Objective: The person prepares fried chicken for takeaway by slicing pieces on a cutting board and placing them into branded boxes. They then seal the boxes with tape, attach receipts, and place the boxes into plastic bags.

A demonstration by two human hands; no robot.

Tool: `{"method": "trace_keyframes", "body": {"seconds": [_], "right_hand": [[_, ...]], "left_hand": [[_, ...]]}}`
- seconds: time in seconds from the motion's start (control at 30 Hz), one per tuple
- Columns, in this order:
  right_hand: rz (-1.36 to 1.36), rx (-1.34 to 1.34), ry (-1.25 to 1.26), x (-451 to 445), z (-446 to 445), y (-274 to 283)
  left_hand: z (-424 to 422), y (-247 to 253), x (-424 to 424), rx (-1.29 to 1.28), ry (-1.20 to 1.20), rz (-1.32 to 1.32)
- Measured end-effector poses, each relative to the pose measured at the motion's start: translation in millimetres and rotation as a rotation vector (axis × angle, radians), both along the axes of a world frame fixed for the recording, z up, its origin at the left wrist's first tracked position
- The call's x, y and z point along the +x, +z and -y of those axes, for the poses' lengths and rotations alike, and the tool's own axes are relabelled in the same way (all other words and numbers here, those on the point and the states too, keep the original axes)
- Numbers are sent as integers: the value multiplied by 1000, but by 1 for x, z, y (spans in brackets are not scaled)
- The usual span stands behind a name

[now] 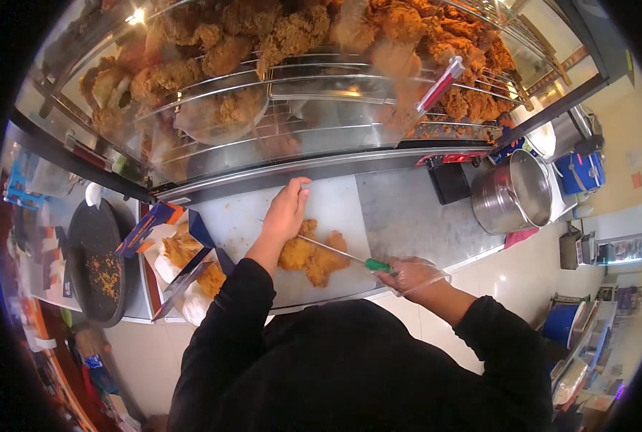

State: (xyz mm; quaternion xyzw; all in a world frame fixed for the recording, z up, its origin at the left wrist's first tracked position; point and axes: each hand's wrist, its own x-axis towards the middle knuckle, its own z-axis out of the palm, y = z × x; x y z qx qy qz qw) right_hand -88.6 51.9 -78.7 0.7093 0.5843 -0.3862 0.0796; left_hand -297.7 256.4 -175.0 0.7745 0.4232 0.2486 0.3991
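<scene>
My right hand (410, 274), in a clear plastic glove, is shut on the green handle of a long, thin-looking knife (334, 251). The blade runs leftward over a flattened piece of fried chicken (323, 256) lying on a white cutting board (340, 202). Above the board and beside the chicken is my bare left hand (288, 208), its fingers pointing towards the display case; part of the blade passes behind this hand. Whether the left hand touches anything is hard to tell. Left of the board, open printed cardboard boxes (164, 229) hold more fried chicken (182, 244).
A glass display case (321, 127) with racks of fried chicken (294, 38) runs along the far side. A large metal pot (510, 191) stands at the right end of the steel counter (407, 216). Far left lies a dark oval tray (97, 243) with crumbs.
</scene>
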Motion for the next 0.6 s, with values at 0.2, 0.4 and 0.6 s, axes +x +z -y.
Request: {"method": "trace_keyframes", "body": {"seconds": [0.2,0.4,0.6], "right_hand": [[25,-90,-54,-18,-6,11],[116,23,-47,-18,-1,-46],[61,79,-62,-25,-5,9]], "left_hand": [[-2,-10,-5,45,58,-49],[-13,-13,-9,128,40,-128],[0,36,-12,149,223,132]]}}
